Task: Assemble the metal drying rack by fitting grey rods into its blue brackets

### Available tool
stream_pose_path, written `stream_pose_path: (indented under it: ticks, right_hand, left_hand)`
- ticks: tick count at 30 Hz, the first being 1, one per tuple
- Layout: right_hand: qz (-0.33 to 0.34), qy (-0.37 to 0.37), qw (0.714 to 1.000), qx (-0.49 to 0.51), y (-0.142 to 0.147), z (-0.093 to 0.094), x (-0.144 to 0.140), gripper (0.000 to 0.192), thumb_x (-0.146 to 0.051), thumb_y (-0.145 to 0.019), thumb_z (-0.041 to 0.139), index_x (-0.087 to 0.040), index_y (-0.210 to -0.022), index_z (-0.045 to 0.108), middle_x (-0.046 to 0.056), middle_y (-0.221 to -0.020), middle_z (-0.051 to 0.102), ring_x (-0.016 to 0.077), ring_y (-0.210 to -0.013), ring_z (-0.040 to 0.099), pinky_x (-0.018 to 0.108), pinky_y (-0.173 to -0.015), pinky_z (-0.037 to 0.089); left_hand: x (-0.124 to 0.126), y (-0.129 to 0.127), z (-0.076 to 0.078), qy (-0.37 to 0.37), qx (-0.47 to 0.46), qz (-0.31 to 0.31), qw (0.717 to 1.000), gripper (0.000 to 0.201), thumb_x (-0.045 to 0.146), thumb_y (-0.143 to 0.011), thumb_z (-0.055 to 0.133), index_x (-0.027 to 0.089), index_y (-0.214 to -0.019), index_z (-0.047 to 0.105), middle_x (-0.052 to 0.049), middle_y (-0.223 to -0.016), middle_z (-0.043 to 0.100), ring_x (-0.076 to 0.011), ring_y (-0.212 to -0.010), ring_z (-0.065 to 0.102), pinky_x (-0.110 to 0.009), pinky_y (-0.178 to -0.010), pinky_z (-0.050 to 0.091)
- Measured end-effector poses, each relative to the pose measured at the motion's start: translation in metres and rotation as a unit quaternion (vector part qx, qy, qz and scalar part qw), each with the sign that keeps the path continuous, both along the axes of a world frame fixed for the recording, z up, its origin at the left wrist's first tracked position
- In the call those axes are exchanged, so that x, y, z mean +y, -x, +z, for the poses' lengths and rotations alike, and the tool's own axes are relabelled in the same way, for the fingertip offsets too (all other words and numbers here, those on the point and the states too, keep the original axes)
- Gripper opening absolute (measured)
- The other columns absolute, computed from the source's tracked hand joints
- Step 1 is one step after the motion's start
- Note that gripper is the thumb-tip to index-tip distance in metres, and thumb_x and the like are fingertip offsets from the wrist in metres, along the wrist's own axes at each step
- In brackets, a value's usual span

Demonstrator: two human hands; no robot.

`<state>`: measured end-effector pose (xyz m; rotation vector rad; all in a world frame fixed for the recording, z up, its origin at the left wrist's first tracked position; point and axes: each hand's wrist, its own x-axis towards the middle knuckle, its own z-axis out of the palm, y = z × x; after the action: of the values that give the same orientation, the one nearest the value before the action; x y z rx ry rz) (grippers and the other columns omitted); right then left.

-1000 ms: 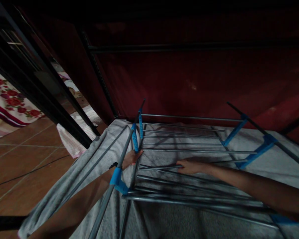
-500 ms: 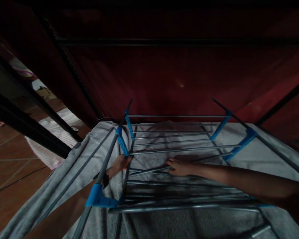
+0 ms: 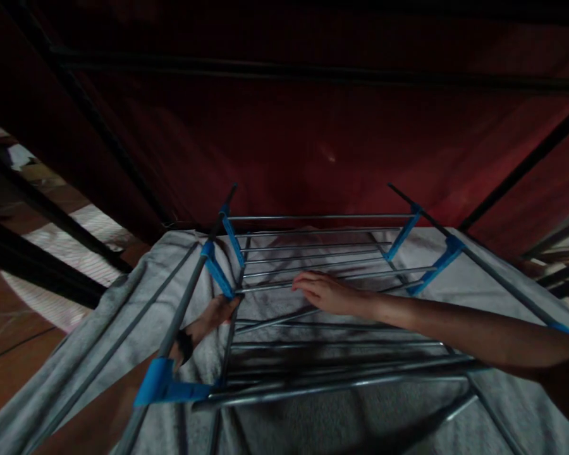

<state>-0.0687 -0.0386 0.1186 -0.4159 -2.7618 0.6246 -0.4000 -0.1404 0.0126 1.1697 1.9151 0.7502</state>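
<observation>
A frame of grey metal tubes (image 3: 313,345) with bright blue plastic brackets lies on a rumpled grey fabric blanket (image 3: 322,423). Its long axis runs away from the viewer, the far ends pointing at a dark red hanging sheet (image 3: 284,139). The long grey left side post (image 3: 186,297) slants from near left towards the far middle; the long grey right side post (image 3: 502,284) mirrors it from the right. Thin metal crossbars stretch left to right between the sides, and one thin grey slanting rod (image 3: 275,320) lies askew among them, its left end nearer the viewer.

The left arm reaches forward from the lower left, a black band (image 3: 184,346) at its wrist. The left hand (image 3: 220,309) is curled closed around the foot of the slim blue left bracket (image 3: 218,268), where it meets a dark lower rail.

The right forearm crosses almost level from the right edge. The right hand (image 3: 325,292) lies palm down over a crossbar, fingers side by side, loosely extended and pointing left; whether they touch the bar, I cannot tell.
</observation>
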Motion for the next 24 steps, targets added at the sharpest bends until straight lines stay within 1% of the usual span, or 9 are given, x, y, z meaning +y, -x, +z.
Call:
stream_pose_path:
  ticks: [2, 5, 8, 10, 13, 15, 17, 21, 24]
  right_hand:
    - [-0.025, -0.035, 0.999, -0.017, 0.003, -0.012, 0.010, 0.041, -0.006, -0.091, 0.044, -0.016, -0.126, 0.062, 0.012, -0.132, 0.058, 0.0193, -0.120, 0.056, 0.037, -0.106, 0.044]
    - [-0.052, -0.071, 0.993, -0.077, 0.009, -0.032, 0.019, 0.045, -0.007, -0.089, 0.044, -0.016, -0.131, 0.058, 0.014, -0.134, 0.056, 0.0222, -0.120, 0.056, 0.041, -0.105, 0.044]
    - [-0.071, -0.074, 0.985, -0.142, 0.017, -0.045, 0.021, 0.045, -0.011, -0.092, 0.043, -0.017, -0.135, 0.055, 0.013, -0.130, 0.059, 0.0223, -0.112, 0.060, 0.039, -0.098, 0.048]
    - [-0.084, -0.065, 0.980, -0.168, 0.023, -0.049, 0.021, 0.043, -0.014, -0.095, 0.041, -0.018, -0.136, 0.054, 0.013, -0.127, 0.061, 0.0216, -0.106, 0.063, 0.036, -0.091, 0.050]
    - [-0.086, -0.054, 0.978, -0.184, 0.032, -0.046, 0.021, 0.038, -0.016, -0.097, 0.038, -0.020, -0.129, 0.058, 0.010, -0.123, 0.062, 0.0203, -0.097, 0.064, 0.032, -0.080, 0.049]
    - [-0.084, -0.048, 0.977, -0.190, 0.035, -0.041, 0.022, 0.034, -0.016, -0.098, 0.036, -0.021, -0.120, 0.061, 0.009, -0.116, 0.064, 0.0192, -0.093, 0.063, 0.030, -0.074, 0.046]
    - [-0.085, -0.050, 0.975, -0.198, 0.035, -0.035, 0.022, 0.029, -0.017, -0.099, 0.036, -0.020, -0.113, 0.061, 0.008, -0.111, 0.065, 0.0185, -0.090, 0.063, 0.028, -0.070, 0.043]
    - [-0.093, -0.062, 0.970, -0.217, 0.032, -0.026, 0.022, 0.025, -0.018, -0.101, 0.036, -0.020, -0.110, 0.059, 0.008, -0.108, 0.065, 0.0181, -0.088, 0.061, 0.028, -0.070, 0.040]
    - [-0.100, -0.064, 0.967, -0.227, 0.032, -0.024, 0.022, 0.026, -0.023, -0.102, 0.035, -0.019, -0.112, 0.059, 0.009, -0.108, 0.065, 0.0188, -0.092, 0.061, 0.029, -0.073, 0.039]
  left_hand:
    - [0.001, -0.005, 0.004, 0.002, 0.017, 0.002, 1.000, 0.044, 0.059, -0.072, 0.062, 0.021, -0.060, 0.043, 0.005, -0.047, 0.041, -0.0117, -0.048, 0.041, -0.023, -0.045, 0.028]
    - [0.002, -0.005, 0.006, 0.010, 0.041, 0.003, 0.999, 0.038, 0.050, -0.071, 0.065, 0.021, -0.057, 0.045, 0.005, -0.042, 0.039, -0.0117, -0.044, 0.039, -0.025, -0.045, 0.024]
    - [0.000, -0.001, 0.004, 0.002, 0.043, 0.010, 0.999, 0.031, 0.040, -0.067, 0.069, 0.021, -0.055, 0.048, 0.004, -0.040, 0.041, -0.0120, -0.042, 0.040, -0.026, -0.045, 0.025]
    - [0.000, -0.001, 0.001, -0.017, 0.039, 0.015, 0.999, 0.026, 0.036, -0.066, 0.070, 0.020, -0.058, 0.051, 0.004, -0.043, 0.045, -0.0132, -0.045, 0.045, -0.026, -0.048, 0.030]
    - [0.001, -0.005, -0.003, -0.075, 0.030, 0.036, 0.996, 0.018, 0.032, -0.066, 0.071, 0.020, -0.072, 0.060, 0.002, -0.058, 0.057, -0.0157, -0.060, 0.054, -0.026, -0.056, 0.040]
    - [0.000, -0.006, -0.005, -0.144, -0.002, 0.052, 0.988, 0.023, 0.031, -0.065, 0.072, 0.019, -0.083, 0.063, 0.000, -0.071, 0.063, -0.0167, -0.071, 0.057, -0.028, -0.065, 0.045]
    - [-0.003, -0.005, -0.007, -0.191, -0.048, 0.051, 0.979, 0.026, 0.030, -0.064, 0.074, 0.018, -0.086, 0.065, -0.002, -0.078, 0.066, -0.0177, -0.075, 0.058, -0.030, -0.070, 0.048]
    - [-0.007, -0.002, -0.007, -0.186, -0.096, 0.041, 0.977, 0.026, 0.032, -0.063, 0.077, 0.018, -0.080, 0.065, -0.003, -0.075, 0.066, -0.0203, -0.076, 0.061, -0.033, -0.072, 0.050]
    - [-0.006, -0.003, -0.001, -0.194, -0.098, 0.048, 0.975, 0.028, 0.033, -0.064, 0.077, 0.018, -0.084, 0.066, -0.003, -0.078, 0.067, -0.0201, -0.077, 0.062, -0.032, -0.074, 0.050]
